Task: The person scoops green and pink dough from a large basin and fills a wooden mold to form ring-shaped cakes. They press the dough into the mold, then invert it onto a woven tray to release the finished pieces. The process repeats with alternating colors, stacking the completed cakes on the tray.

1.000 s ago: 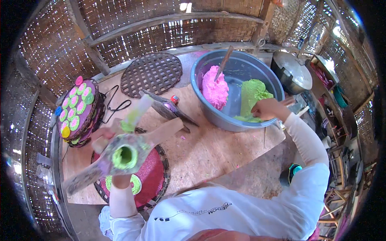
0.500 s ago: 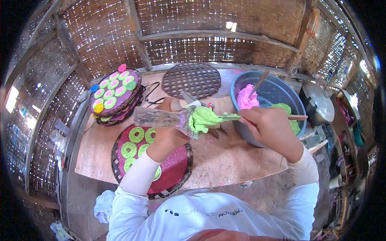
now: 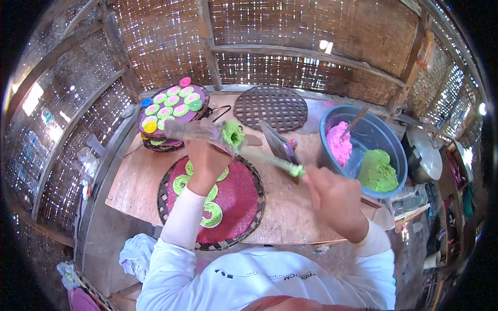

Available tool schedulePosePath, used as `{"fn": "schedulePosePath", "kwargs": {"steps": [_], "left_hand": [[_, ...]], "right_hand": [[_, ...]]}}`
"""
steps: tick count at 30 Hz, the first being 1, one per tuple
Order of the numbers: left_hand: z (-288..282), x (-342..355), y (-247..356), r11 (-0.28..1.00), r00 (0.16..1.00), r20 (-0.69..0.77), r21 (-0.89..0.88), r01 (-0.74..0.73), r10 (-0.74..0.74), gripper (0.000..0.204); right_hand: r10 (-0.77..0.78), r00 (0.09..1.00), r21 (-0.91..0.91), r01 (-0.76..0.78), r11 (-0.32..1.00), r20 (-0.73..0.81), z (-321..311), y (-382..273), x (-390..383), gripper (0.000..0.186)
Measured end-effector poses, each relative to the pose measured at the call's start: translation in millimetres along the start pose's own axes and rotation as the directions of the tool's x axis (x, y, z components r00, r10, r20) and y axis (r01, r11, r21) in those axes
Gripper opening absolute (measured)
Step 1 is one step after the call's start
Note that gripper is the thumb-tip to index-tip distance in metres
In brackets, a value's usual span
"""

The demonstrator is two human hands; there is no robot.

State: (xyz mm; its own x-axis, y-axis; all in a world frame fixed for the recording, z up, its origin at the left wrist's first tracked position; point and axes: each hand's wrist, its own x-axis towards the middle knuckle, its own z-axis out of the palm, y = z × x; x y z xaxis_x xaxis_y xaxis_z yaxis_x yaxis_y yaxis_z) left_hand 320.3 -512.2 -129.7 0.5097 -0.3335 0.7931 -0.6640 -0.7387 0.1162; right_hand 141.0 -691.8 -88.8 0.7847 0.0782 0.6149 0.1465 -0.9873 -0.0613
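Note:
My left hand point(image 3: 207, 158) is closed around a worn wooden press-like tool point(image 3: 181, 130), held above the table. Green dough point(image 3: 232, 135) fills the tool's right end and shows a hollow. In my right hand point(image 3: 334, 202) is a thin stick point(image 3: 270, 158), blurred by motion and smeared with green dough; its far end reaches to the tool. Below my left hand lies a woven tray with a red sheet point(image 3: 241, 194), bearing several green dough rings point(image 3: 181, 184). One ring sits in a white round mould point(image 3: 211, 215). A wooden piece point(image 3: 280, 145) lies between my hands.
A blue basin point(image 3: 324, 116) at the right holds pink dough point(image 3: 338, 145) with a stick in it, and green dough point(image 3: 378, 171). Stacked trays point(image 3: 174, 106) with green-and-pink rings stand far left. A woven rack point(image 3: 270, 109) lies at the back; a metal pot point(image 3: 424, 155) stands far right.
My right hand has moved down and left, away from the basin. The green dough heaped on the tool is now pressed into its end. The whole view has shifted.

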Motion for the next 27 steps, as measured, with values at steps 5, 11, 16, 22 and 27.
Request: {"fn": "schedulePosePath", "kwargs": {"steps": [5, 11, 16, 22, 27], "left_hand": [[27.2, -6.9, 34.8, 0.944, 0.903, -0.403, -0.329, 0.007, -0.147, 0.05], [35.3, -1.9, 38.0, 0.982, 0.921, -0.376, -0.187, 0.03, -0.099, 0.041], [32.7, -2.0, 8.3, 0.811, 0.959, -0.24, -0.585, -0.021, -0.149, 0.031], [-8.5, 0.7, -26.7, 0.187, 0.87, 0.228, -0.923, 0.336, -0.437, 0.027], [-15.8, -6.6, -35.6, -0.517, 0.939, 0.272, -0.846, 0.13, -0.21, 0.031]], "right_hand": [[0.318, 0.933, 0.444, -0.215, 0.87, -0.17, 68.7, 2.8, 2.1, 0.017], [0.321, 0.942, 0.506, -0.23, 0.831, -0.101, 80.9, -0.4, -17.7, 0.019], [0.301, 0.924, 0.544, -0.383, 0.747, 0.237, 42.5, 24.5, -45.4, 0.021], [0.76, 0.644, -0.576, -0.589, 0.566, 0.089, -32.6, 170.1, -86.3, 0.021], [0.526, 0.846, -0.341, -0.472, 0.813, 0.083, 27.7, 225.5, -80.9, 0.023]]}}
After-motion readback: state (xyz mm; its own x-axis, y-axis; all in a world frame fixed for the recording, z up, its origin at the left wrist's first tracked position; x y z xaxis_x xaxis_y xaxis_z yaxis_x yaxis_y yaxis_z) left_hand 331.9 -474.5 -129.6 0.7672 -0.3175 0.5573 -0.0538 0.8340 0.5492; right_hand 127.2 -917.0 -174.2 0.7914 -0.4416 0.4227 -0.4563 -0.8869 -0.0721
